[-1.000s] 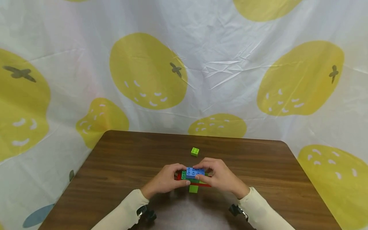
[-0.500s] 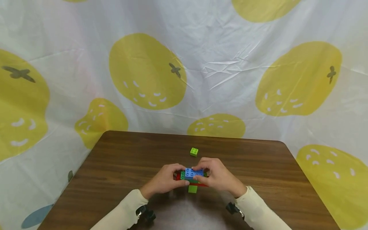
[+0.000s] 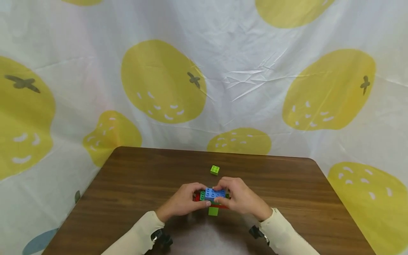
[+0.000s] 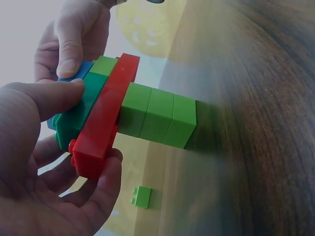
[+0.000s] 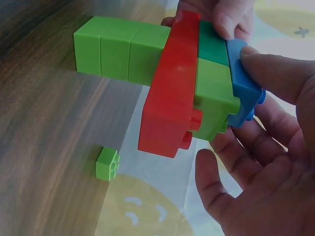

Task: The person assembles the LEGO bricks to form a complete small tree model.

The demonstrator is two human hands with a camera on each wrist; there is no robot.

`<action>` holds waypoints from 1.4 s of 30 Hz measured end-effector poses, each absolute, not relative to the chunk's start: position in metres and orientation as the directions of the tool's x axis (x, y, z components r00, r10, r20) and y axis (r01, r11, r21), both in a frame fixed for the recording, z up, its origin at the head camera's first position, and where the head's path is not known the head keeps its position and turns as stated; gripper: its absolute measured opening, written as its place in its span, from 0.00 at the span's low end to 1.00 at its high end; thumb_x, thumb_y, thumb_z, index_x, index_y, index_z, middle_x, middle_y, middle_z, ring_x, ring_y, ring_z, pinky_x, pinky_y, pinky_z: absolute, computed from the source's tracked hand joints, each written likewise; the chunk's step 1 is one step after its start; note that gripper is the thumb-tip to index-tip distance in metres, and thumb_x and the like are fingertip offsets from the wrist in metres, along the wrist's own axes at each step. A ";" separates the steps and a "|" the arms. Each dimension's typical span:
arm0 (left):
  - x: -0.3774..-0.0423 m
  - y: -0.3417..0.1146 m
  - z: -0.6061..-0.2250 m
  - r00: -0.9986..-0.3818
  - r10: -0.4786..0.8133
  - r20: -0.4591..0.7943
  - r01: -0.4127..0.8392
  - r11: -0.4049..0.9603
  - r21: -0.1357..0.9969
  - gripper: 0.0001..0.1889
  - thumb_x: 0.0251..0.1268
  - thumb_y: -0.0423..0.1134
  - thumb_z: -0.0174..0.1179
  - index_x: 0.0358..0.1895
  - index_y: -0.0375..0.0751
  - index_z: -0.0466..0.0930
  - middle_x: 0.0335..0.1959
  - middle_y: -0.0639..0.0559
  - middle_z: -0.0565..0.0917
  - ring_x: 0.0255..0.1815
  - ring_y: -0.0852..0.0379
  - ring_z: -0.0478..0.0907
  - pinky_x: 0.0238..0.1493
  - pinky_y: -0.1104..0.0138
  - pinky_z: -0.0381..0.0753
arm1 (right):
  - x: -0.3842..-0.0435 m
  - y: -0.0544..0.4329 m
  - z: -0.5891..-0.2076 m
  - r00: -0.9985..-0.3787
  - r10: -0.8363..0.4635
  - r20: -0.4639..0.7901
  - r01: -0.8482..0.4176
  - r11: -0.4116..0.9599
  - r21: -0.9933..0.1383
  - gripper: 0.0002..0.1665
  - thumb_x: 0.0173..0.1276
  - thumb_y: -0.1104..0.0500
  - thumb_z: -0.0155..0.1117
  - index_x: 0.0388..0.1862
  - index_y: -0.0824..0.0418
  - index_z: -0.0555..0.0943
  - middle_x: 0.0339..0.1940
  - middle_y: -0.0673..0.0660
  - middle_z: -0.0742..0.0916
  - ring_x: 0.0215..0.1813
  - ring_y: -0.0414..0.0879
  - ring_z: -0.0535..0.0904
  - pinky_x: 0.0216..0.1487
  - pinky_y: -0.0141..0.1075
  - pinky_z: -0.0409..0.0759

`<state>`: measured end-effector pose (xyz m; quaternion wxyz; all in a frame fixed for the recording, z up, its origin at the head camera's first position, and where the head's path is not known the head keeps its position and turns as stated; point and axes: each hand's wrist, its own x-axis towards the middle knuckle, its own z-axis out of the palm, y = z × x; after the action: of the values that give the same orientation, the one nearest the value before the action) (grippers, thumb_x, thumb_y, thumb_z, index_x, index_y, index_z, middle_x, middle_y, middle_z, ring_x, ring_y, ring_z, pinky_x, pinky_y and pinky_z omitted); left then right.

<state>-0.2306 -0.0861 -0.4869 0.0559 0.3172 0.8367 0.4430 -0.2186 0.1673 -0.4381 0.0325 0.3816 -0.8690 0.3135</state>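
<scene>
At the table's middle stands a toy-brick build. Its lower column of stacked light green bricks (image 4: pixel 157 115) carries a long red brick (image 4: pixel 106 110). Side by side on the red one sit a dark green brick (image 4: pixel 83 110) and a light green brick (image 5: pixel 211 98). A blue brick (image 3: pixel 210 193) lies on top, looking seated in the right wrist view. My left hand (image 3: pixel 183 200) grips the dark green brick, thumb on its near side, other fingers round the far side. With thumb and fingers, my right hand (image 3: pixel 242 198) pinches the blue brick; its far-side fingertips are partly hidden.
A loose light green brick (image 3: pixel 215 170) lies behind the build on the brown wooden table (image 3: pixel 153 170). Beyond the table's back edge hangs a white curtain (image 3: pixel 239 106) printed with yellow fruit. Dark wrist cameras hang under both sleeves.
My right hand has shifted very slightly left along the blue brick. The left hand and the build stay nearly in place.
</scene>
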 end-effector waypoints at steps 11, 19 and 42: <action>-0.230 -0.087 -0.486 -0.779 0.590 0.212 0.496 0.374 0.783 0.18 0.72 0.50 0.70 0.59 0.48 0.84 0.47 0.55 0.88 0.43 0.63 0.81 0.45 0.69 0.83 | -0.218 0.166 -0.440 -0.738 -0.625 0.254 -0.663 0.603 -0.442 0.17 0.67 0.49 0.79 0.50 0.53 0.86 0.43 0.46 0.91 0.40 0.34 0.83 0.44 0.34 0.84; -0.230 -0.084 -0.486 -0.769 0.594 0.237 0.519 0.363 0.774 0.18 0.72 0.49 0.70 0.59 0.46 0.84 0.46 0.54 0.87 0.41 0.64 0.80 0.42 0.70 0.82 | -0.223 0.170 -0.438 -0.746 -0.622 0.240 -0.642 0.573 -0.510 0.15 0.71 0.43 0.75 0.49 0.49 0.87 0.41 0.42 0.90 0.36 0.34 0.82 0.38 0.31 0.82; -0.228 -0.088 -0.480 -0.797 0.579 0.171 0.474 0.424 0.772 0.22 0.71 0.52 0.70 0.61 0.46 0.83 0.50 0.55 0.87 0.46 0.61 0.81 0.53 0.64 0.85 | -0.294 0.165 -0.462 -0.830 -0.481 0.283 -0.542 0.573 -0.614 0.18 0.77 0.51 0.69 0.59 0.58 0.83 0.42 0.50 0.89 0.39 0.40 0.83 0.43 0.36 0.83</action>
<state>-0.2278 -0.0882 -0.4802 0.0606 0.3129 0.8416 0.4360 -0.2941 0.1646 -0.4622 0.0423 0.2887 -0.8859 0.3605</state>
